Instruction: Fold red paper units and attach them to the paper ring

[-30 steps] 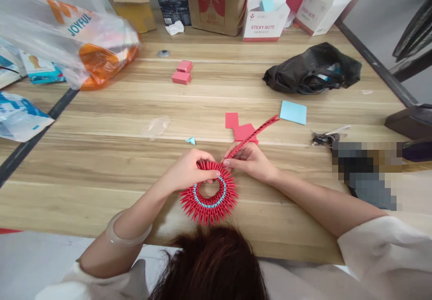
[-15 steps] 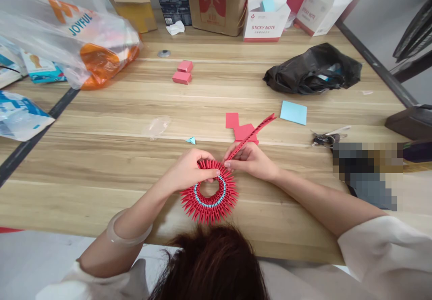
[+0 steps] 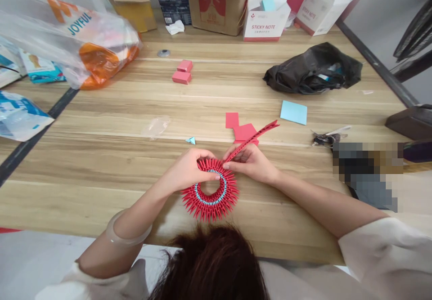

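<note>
A round ring of folded red paper pieces (image 3: 209, 210), with a light blue band around its inner part, is gripped at its upper left by my left hand (image 3: 189, 170). The thumb lies across the top of the ring and the other fingers go behind it. My right hand (image 3: 251, 161) pinches a long, narrow strip of stacked red paper pieces (image 3: 259, 133) near its lower end. That end meets the ring's upper right edge; whether it is joined there I cannot tell. The strip slants up to the right above red paper sheets (image 3: 245, 132).
A small blue folded piece (image 3: 191, 140) lies beyond my left hand. Farther off are a blue note pad (image 3: 293, 112), two pink blocks (image 3: 182, 77), a black plastic bag (image 3: 313, 70) and keys (image 3: 326, 138). Boxes (image 3: 219, 10) line the back; an orange-white bag (image 3: 101, 61) stands left.
The strip's far end has dipped slightly and shifted right. The ring has tilted a little, and more of its blue band shows beside my left thumb.
</note>
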A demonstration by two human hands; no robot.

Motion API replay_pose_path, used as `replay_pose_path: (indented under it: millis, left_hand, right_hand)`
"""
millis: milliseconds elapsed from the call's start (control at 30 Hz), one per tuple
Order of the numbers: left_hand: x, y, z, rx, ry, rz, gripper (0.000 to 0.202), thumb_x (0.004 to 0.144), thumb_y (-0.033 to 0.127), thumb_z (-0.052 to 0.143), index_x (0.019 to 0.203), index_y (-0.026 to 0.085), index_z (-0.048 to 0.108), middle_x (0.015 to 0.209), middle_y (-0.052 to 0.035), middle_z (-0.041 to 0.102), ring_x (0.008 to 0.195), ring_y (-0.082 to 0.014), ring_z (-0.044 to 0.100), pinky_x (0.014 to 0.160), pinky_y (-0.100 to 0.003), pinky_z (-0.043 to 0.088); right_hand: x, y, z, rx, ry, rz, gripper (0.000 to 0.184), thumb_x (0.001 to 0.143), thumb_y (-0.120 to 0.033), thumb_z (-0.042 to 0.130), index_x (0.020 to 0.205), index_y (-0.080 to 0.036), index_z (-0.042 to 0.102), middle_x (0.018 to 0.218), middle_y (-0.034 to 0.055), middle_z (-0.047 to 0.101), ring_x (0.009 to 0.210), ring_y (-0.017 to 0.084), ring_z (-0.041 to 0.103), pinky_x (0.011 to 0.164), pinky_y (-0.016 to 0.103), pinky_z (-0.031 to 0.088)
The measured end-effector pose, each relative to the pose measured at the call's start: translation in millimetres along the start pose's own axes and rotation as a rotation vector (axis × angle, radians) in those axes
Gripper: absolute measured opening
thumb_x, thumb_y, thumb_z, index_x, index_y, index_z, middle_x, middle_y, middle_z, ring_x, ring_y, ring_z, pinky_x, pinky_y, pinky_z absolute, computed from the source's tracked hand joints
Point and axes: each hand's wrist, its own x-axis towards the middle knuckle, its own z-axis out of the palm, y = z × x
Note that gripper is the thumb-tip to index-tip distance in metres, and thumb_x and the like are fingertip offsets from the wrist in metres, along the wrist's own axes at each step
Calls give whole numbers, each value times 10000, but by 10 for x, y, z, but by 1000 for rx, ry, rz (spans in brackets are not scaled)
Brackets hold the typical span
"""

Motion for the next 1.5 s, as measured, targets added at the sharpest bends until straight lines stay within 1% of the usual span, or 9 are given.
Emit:
replay_pose_path:
  millis: [233, 367, 500, 567, 667, 867, 1133, 1267, 1500]
  left_hand:
    - [-32, -21, 76, 72, 110, -9, 265, 675, 365, 701, 832, 153, 679, 738, -18, 673, 683, -159, 596, 623, -256, 429]
    - [-31, -3, 93, 46, 128, -7, 240, 670, 328, 697, 838, 157, 690, 748, -18, 680, 696, -162, 602, 640, -260, 433]
    - [-29, 6, 100, 22, 139, -11, 203, 669, 282, 687, 839, 170, 694, 753, -11, 683, 704, -160, 605, 653, -260, 434]
    - [-30, 3, 105, 26, 142, -8, 195, 671, 278, 682, 830, 165, 689, 745, -12, 678, 695, -157, 598, 643, -255, 430]
    - [-26, -5, 105, 35, 145, 0, 223, 686, 322, 674, 831, 152, 679, 729, -19, 667, 672, -151, 581, 623, -252, 421]
    - [-9, -15, 90, 64, 156, 7, 246, 692, 352, 675, 829, 147, 666, 705, -18, 648, 644, -137, 552, 599, -242, 404]
    - [-6, 11, 99, 10, 117, 27, 285, 773, 412, 598, 779, 130, 636, 679, -27, 633, 615, -126, 544, 568, -231, 400]
    - [-5, 11, 101, -14, 87, 27, 260, 801, 381, 568, 772, 131, 633, 682, -37, 646, 621, -132, 566, 574, -234, 416]
    - [-21, 32, 109, -12, 123, 41, 228, 778, 351, 591, 758, 133, 653, 647, -29, 641, 604, -131, 562, 569, -234, 423]
  right_hand:
    - [-44, 5, 61, -35, 85, -24, 168, 698, -245, 722, 790, -141, 627, 761, 24, 663, 699, 113, 638, 685, 263, 542]
    - [-95, 1, 122, -93, 153, -17, 154, 705, -240, 711, 790, -147, 622, 784, 30, 642, 719, 124, 625, 698, 284, 540]
    - [-115, 0, 166, -176, 206, -89, 112, 728, -240, 687, 768, -152, 630, 786, 41, 643, 729, 133, 624, 709, 294, 547]
    - [-102, 8, 160, -170, 198, -109, 121, 726, -250, 691, 768, -154, 630, 780, 43, 649, 728, 136, 630, 706, 296, 552]
    - [-63, 20, 114, -73, 144, -66, 181, 712, -269, 710, 825, -154, 626, 789, 38, 669, 726, 141, 649, 690, 297, 559]
    - [-30, 43, 53, 51, 119, -25, 274, 673, -263, 751, 884, -158, 612, 823, 38, 689, 764, 136, 666, 764, 305, 562]
    - [-38, 66, 77, 10, 151, -57, 228, 684, -291, 737, 832, -153, 631, 785, 39, 692, 720, 136, 667, 709, 296, 569]
    - [-59, 97, 81, -20, 164, -70, 228, 695, -309, 730, 842, -158, 643, 790, 46, 700, 723, 150, 674, 703, 311, 576]
    - [-73, 113, 89, -26, 195, -95, 225, 714, -299, 722, 872, -157, 650, 784, 53, 707, 740, 166, 682, 716, 330, 581]
